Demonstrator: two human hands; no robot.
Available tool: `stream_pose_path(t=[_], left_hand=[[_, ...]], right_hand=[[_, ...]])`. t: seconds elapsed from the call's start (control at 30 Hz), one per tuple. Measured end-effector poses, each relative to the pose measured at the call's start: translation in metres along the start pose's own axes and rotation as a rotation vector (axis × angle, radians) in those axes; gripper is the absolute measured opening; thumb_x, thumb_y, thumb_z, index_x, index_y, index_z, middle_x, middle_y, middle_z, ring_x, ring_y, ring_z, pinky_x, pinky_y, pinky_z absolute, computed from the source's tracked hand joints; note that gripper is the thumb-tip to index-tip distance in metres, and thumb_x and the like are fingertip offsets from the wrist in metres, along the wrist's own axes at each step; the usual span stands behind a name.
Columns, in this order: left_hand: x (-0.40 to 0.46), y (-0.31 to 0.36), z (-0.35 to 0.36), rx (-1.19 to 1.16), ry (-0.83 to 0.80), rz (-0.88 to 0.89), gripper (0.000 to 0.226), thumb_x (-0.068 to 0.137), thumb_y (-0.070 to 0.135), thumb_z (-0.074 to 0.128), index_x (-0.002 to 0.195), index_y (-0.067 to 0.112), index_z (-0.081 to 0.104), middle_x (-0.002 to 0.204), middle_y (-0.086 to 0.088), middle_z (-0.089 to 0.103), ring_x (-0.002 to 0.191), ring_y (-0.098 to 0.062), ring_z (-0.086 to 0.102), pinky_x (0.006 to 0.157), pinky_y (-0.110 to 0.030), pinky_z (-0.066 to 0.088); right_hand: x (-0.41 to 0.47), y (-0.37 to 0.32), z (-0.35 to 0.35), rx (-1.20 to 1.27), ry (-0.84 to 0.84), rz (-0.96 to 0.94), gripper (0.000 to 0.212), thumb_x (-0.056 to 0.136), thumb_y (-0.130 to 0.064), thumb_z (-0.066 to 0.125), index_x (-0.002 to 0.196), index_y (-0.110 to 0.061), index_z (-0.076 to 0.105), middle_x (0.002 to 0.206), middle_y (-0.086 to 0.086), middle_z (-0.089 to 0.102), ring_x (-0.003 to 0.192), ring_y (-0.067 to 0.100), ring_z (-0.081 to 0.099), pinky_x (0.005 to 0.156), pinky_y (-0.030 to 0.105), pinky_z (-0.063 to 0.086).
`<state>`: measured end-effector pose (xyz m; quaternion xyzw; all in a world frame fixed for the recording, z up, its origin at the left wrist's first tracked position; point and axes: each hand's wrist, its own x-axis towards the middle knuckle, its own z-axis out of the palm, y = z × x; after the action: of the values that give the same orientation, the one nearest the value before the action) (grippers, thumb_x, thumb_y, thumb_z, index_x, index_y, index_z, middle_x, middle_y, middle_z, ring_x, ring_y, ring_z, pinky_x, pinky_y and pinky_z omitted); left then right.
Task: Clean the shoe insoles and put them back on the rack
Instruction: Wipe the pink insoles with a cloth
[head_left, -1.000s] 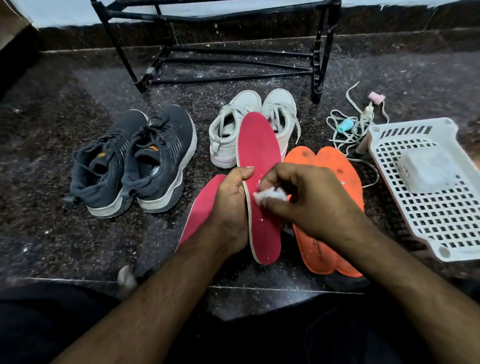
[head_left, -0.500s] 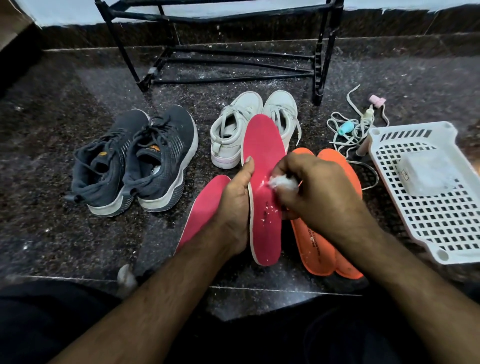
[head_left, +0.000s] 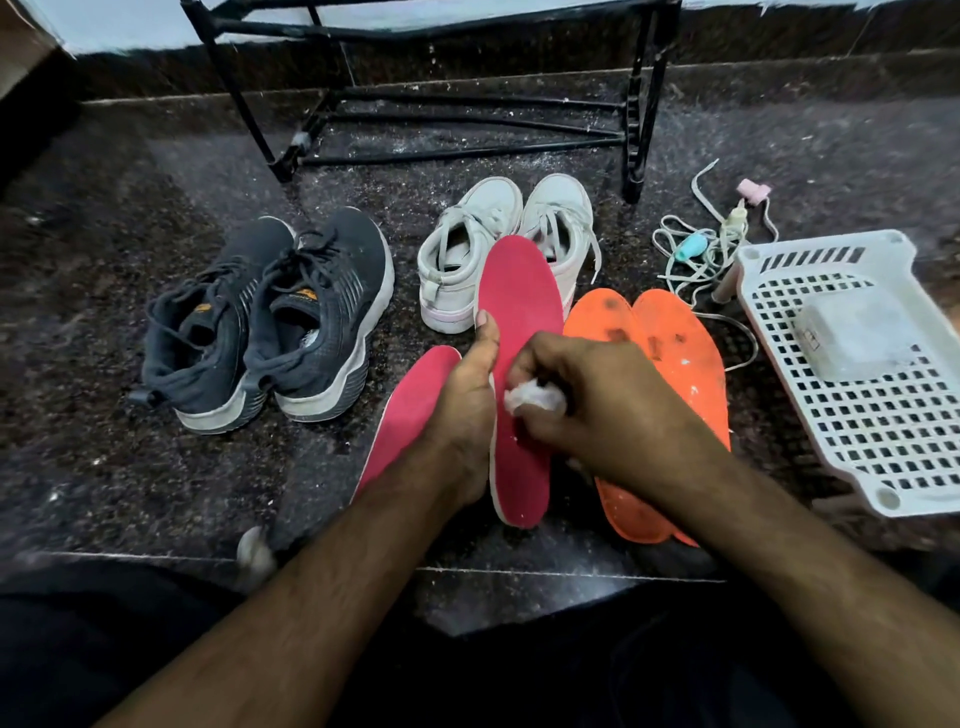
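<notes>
Seated at the edge of a dark speckled granite floor (head_left: 156, 467), we work through a pile of shoe insoles. Our left hand (head_left: 467, 410) grips the long edge of a red insole (head_left: 519, 291), thumb laid along its rim, holding it raised and tilted just in front of the white sneakers (head_left: 498, 244). Our right hand (head_left: 608, 410) curls its fingers round a wad of white tissue (head_left: 535, 397) and presses it against the middle of that insole.

By our reckoning the job is in its early half. This insole looks mostly clean where it shows. Its red partner (head_left: 410, 410) lies flat on the floor just left of the held one; whether it has been wiped we cannot tell. The two orange insoles (head_left: 670, 343), overlapping on the floor to the right, carry dark smudges and pale specks and appear to be awaiting their turn. Nothing sits on the black metal rack (head_left: 467, 119) behind the white sneakers, so the return trip remains.

A pair of dark grey trainers (head_left: 291, 322) stands left of the white pair. Loose laces (head_left: 691, 260) and a white plastic basket (head_left: 883, 415) lie to the right, and white crumbs dust the floor around the rack's feet.
</notes>
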<state>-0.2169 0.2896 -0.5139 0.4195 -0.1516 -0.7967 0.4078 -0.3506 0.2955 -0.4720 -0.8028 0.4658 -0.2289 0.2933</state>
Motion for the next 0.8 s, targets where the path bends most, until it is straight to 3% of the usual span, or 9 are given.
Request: stream_pose_path(t=[0.13,0.27,0.3,0.4,0.47,0.57,0.67,0.73,0.8], left_hand=[[0.002,-0.002,0.005,0.069,-0.006,0.062,0.070,0.096,0.069,0.026,0.115,0.015,0.067,0.091,-0.007,0.075,0.081,-0.019,0.072,0.085,-0.049,0.055],[0.000,-0.002,0.001,-0.003,-0.022,-0.026,0.080,0.094,0.073,0.032,0.078,0.009,0.077,0.078,-0.011,0.073,0.074,-0.021,0.071,0.072,-0.029,0.058],[-0.001,-0.001,0.002,-0.002,-0.022,-0.031,0.081,0.094,0.072,0.031,0.075,0.009,0.077,0.078,-0.011,0.073,0.073,-0.020,0.072,0.068,-0.027,0.059],[0.001,-0.003,0.006,0.027,-0.018,0.028,0.069,0.096,0.069,0.027,0.104,0.014,0.069,0.088,-0.009,0.073,0.081,-0.020,0.069,0.078,-0.039,0.057],[0.001,-0.005,0.010,0.035,-0.010,0.053,0.067,0.097,0.068,0.024,0.107,0.017,0.067,0.086,-0.005,0.073,0.079,-0.018,0.069,0.081,-0.042,0.055],[-0.003,-0.006,0.010,-0.005,-0.033,0.005,0.078,0.096,0.071,0.027,0.082,0.012,0.077,0.081,-0.012,0.072,0.076,-0.022,0.070,0.075,-0.032,0.057],[-0.002,-0.003,0.005,-0.024,-0.026,0.029,0.085,0.096,0.071,0.029,0.064,0.008,0.076,0.069,-0.012,0.071,0.065,-0.020,0.070,0.064,-0.027,0.059],[0.000,-0.001,0.006,-0.041,-0.033,0.059,0.082,0.098,0.070,0.028,0.075,0.010,0.080,0.085,-0.011,0.073,0.080,-0.019,0.069,0.082,-0.033,0.058],[0.001,-0.002,0.008,0.019,-0.025,0.087,0.076,0.098,0.068,0.025,0.100,0.014,0.078,0.097,-0.009,0.074,0.087,-0.020,0.069,0.079,-0.042,0.057]], right_hand=[[0.008,0.015,-0.014,-0.200,0.213,0.078,0.023,0.074,-0.012,0.069,0.094,-0.021,0.062,0.084,-0.006,0.066,0.080,0.017,0.061,0.071,0.033,0.045],[0.000,-0.007,0.007,-0.099,0.069,-0.023,0.019,0.075,-0.010,0.067,0.091,-0.021,0.062,0.081,-0.002,0.068,0.076,0.019,0.063,0.069,0.035,0.047],[0.000,-0.007,0.007,-0.084,0.054,-0.024,0.020,0.075,-0.010,0.067,0.091,-0.021,0.063,0.080,-0.002,0.068,0.076,0.019,0.063,0.069,0.036,0.047],[0.009,0.009,-0.004,-0.190,0.153,0.015,0.022,0.073,-0.008,0.068,0.090,-0.020,0.061,0.080,0.000,0.067,0.078,0.023,0.061,0.069,0.036,0.043],[0.011,0.012,-0.011,-0.280,0.197,0.017,0.020,0.074,-0.008,0.067,0.090,-0.017,0.060,0.079,0.001,0.064,0.078,0.025,0.058,0.067,0.036,0.038],[0.003,-0.005,0.000,-0.312,0.133,-0.073,0.014,0.078,-0.007,0.064,0.087,-0.016,0.058,0.074,0.000,0.059,0.073,0.026,0.057,0.062,0.034,0.033],[-0.003,-0.012,0.003,-0.082,0.006,-0.055,0.015,0.078,-0.009,0.069,0.086,-0.019,0.064,0.072,-0.005,0.066,0.067,0.015,0.061,0.061,0.030,0.044],[-0.001,-0.001,-0.009,0.053,0.044,0.022,0.015,0.078,-0.010,0.075,0.084,-0.020,0.066,0.068,-0.010,0.066,0.061,0.003,0.061,0.058,0.018,0.044],[0.003,0.010,-0.021,0.034,0.163,0.096,0.017,0.077,-0.009,0.075,0.085,-0.020,0.066,0.069,-0.010,0.068,0.061,0.001,0.063,0.059,0.020,0.049]])
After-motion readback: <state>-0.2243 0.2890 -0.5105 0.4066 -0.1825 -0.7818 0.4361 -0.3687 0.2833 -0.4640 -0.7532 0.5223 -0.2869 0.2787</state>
